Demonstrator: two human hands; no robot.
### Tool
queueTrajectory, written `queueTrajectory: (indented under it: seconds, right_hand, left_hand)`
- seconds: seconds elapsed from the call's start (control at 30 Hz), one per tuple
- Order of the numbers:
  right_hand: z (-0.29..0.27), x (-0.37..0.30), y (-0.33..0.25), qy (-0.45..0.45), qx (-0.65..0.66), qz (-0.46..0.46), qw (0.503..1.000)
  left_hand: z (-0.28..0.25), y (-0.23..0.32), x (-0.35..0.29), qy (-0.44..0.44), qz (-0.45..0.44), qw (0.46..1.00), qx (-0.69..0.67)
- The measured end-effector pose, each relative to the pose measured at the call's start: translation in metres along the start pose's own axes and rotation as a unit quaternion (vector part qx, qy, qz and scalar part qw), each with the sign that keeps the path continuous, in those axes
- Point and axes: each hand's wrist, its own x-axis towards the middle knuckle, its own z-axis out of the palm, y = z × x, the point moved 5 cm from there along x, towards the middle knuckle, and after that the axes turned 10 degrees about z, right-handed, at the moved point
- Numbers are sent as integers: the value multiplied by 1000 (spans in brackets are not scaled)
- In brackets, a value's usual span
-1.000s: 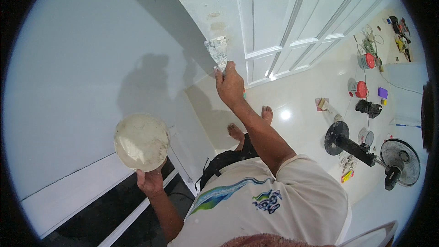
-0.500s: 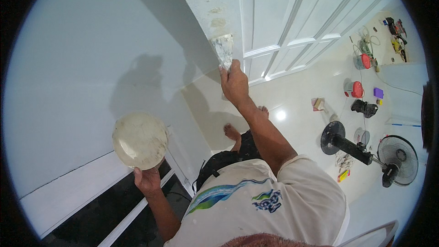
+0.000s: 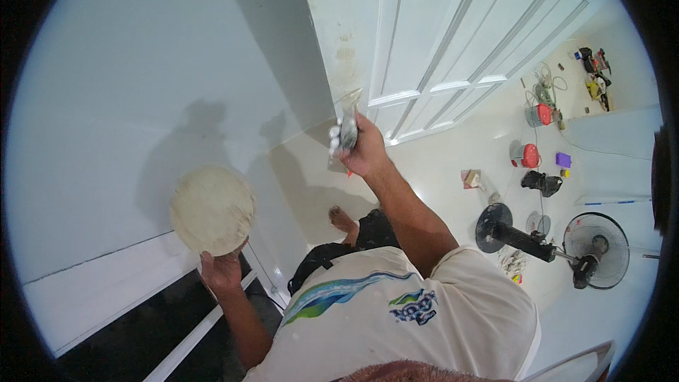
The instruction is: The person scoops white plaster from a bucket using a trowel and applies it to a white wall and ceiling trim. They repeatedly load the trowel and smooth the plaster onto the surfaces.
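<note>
Patchy white wall far; right hand nearer, gripping grey-white scraper near-to-far; left hand holds round cream disc.

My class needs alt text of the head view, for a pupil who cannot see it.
A person's right grip holds a putty knife near a white panelled door, while the left grip holds a cream disc. At right are a pedestal fan and two buckets.
</note>
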Motion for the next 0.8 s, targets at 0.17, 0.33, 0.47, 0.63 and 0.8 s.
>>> queueTrajectory:
  seconds: [0.17,0.33,0.47,0.63,0.8]
  right_hand:
    - [83,-26,-25,-27,32,-2,999]
    - [168,-59,-33,-133,12,-18,991]
    - [221,-81,-42,-226,-34,-16,973]
    - [227,-124,-54,-243,-199,-60,948]
    - [153,-151,-53,32,-437,-120,891]
  left_hand:
    - [16,-2,10,-11,16,1000,-21]
    - [19,-2,15,-15,37,998,-48]
    - [25,-5,17,-12,39,998,-56]
    - [23,-12,18,-32,54,997,-34]
    - [26,-18,21,-28,36,997,-59]
